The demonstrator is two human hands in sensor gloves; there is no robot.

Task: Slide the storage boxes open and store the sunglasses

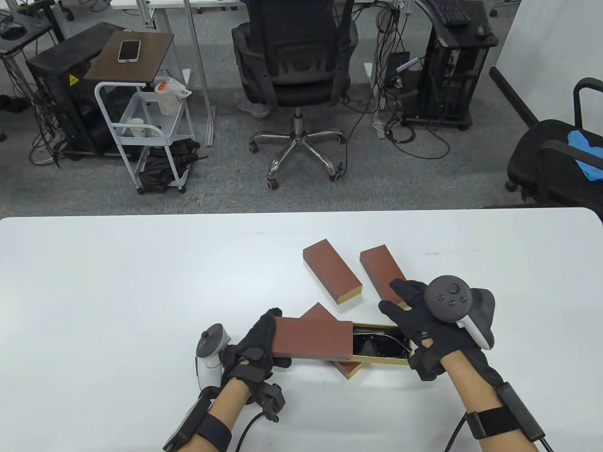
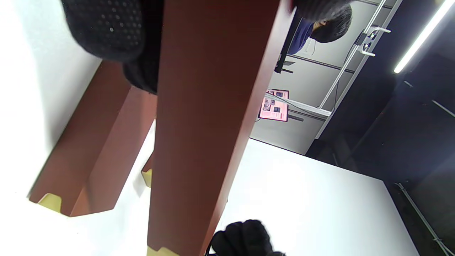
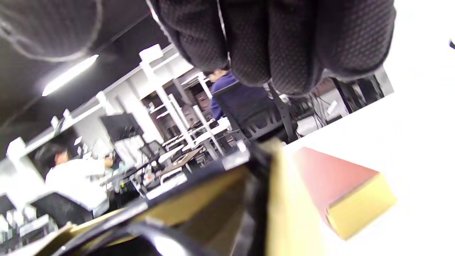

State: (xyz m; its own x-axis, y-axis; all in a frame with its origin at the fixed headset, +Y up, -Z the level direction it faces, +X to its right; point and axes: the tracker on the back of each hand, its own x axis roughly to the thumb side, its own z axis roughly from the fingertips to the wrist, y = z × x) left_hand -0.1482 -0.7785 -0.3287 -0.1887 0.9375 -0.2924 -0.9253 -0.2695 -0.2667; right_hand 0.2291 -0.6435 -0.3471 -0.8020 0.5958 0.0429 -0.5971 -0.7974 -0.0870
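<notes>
My left hand [image 1: 262,340] grips the left end of a brown box sleeve [image 1: 313,336], fingers over its far edge and thumb on the near side. The gold inner tray [image 1: 382,361] sticks out to the right with dark sunglasses [image 1: 377,343] lying in it. My right hand [image 1: 406,311] lies over the tray's right end with fingers spread and fairly straight. In the left wrist view the sleeve [image 2: 206,124] fills the middle under my fingers [image 2: 106,28]. In the right wrist view the tray [image 3: 284,213] and sunglasses [image 3: 160,241] sit below my fingers [image 3: 284,39].
Two closed brown boxes [image 1: 332,270] [image 1: 382,270] lie side by side behind the hands. A third box [image 1: 348,369] lies under the held one, at an angle. Beyond the table's far edge stand an office chair [image 1: 294,56] and a white cart [image 1: 141,127].
</notes>
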